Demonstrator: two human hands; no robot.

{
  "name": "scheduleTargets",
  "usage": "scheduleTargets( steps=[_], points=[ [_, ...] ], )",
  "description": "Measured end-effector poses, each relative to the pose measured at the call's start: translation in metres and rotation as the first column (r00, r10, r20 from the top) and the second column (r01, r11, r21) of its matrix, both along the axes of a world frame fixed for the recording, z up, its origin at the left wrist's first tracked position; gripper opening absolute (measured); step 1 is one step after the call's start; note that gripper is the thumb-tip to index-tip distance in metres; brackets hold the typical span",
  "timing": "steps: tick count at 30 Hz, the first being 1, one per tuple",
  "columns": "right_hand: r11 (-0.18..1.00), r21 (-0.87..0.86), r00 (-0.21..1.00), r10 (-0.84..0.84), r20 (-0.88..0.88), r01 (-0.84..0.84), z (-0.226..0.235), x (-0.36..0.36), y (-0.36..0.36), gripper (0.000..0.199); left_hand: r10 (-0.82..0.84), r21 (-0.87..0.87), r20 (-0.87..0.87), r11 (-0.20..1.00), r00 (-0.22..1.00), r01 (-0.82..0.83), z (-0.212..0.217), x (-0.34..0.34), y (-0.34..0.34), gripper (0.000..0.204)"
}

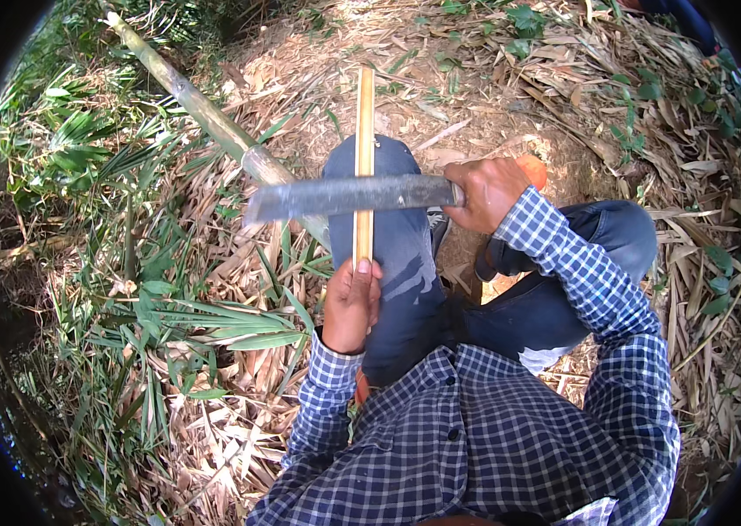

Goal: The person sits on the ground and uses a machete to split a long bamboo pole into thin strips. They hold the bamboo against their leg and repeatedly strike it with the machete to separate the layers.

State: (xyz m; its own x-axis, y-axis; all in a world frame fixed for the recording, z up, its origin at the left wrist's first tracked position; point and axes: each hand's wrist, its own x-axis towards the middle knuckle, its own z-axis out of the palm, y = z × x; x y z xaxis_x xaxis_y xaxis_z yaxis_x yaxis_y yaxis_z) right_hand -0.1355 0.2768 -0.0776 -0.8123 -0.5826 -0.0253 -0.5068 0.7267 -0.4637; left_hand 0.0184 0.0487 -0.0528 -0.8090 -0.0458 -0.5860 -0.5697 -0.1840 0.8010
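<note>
Resting over my left knee is a pale split bamboo strip, pointing away from me. My left hand is closed around its near end, thumb on top. A machete with a broad grey blade lies crosswise over the strip, its tip toward the left. My right hand grips the machete at the handle, whose orange end shows behind the fist. The blade covers the strip's middle; whether it touches the strip or hovers above it, I cannot tell.
A long green bamboo pole slants from the upper left to beside my left knee. Green bamboo leaves lie at the left. Dry leaves and bare soil cover the ground. Dark blue cloth shows at the upper right edge.
</note>
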Motion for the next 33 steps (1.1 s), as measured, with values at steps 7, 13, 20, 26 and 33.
scheduleTargets(
  steps=[7, 13, 20, 26, 33],
  points=[
    [0.991, 0.018, 0.99, -0.131, 0.057, 0.13, -0.006, -0.02, 0.0, 0.017, 0.0, 0.02, 0.012, 1.0, 1.0, 0.0, 0.002, 0.001, 0.001, 0.027],
    [0.992, 0.051, 0.993, -0.117, 0.019, 0.116, -0.011, -0.045, 0.003, 0.025, -0.012, -0.004, 0.021, 1.0, 1.0, 0.012, 0.001, 0.002, 0.0, 0.027],
    [1.0, -0.004, 0.997, -0.022, -0.078, 0.022, -0.018, -0.044, 0.008, 0.019, -0.025, -0.001, 0.032, 1.0, 0.999, 0.025, 0.001, 0.007, -0.001, 0.026],
    [0.996, 0.021, 0.994, -0.091, 0.059, 0.09, -0.015, -0.055, 0.006, 0.019, -0.024, -0.005, 0.028, 1.0, 0.999, 0.024, 0.0, 0.006, 0.0, 0.026],
    [0.937, 0.108, 0.927, -0.346, 0.143, 0.333, -0.023, -0.09, 0.022, 0.035, -0.017, 0.052, 0.054, 0.999, 0.998, 0.014, 0.008, 0.004, 0.003, 0.026]
  ],
)
